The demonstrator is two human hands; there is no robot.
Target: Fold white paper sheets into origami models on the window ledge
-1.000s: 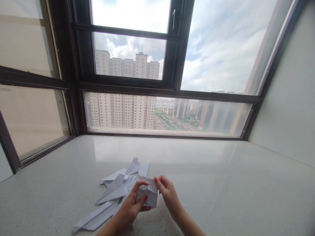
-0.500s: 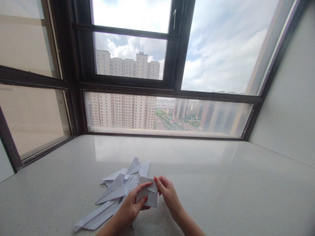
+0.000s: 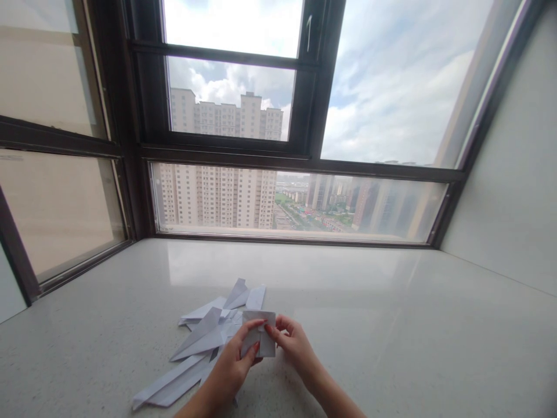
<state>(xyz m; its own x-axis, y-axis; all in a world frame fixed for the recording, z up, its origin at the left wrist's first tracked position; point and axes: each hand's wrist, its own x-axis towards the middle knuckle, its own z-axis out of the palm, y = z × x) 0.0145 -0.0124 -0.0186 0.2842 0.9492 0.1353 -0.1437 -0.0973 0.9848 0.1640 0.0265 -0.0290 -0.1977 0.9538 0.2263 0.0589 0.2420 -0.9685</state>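
At the lower left of the frame, a heap of folded paper planes (image 3: 204, 342) lies on the pale sill (image 3: 391, 325), long pointed shapes fanned out and overlapping, some reaching toward the bottom edge. These look finished, so a good share of the folding seems done.

Just right of the heap, at lower centre, the left hand (image 3: 230, 371) grasps a small folded sheet (image 3: 260, 338), thumb on the near face and fingers wrapped behind it. The sheet is held up off the sill, roughly upright, touching or just in front of the heap's right edge. It is a compact rectangle with no wings or nose showing, so by my reading this piece is at an early or middle fold, with shaping left to do.

Right of it, the right hand (image 3: 296, 348) pinches the sheet's right edge between thumb and forefinger, the other fingers curled.

The sill to the right is bare stone, running to a grey wall (image 3: 513, 174). Above, windows (image 3: 270, 116) show tower blocks and cloud.
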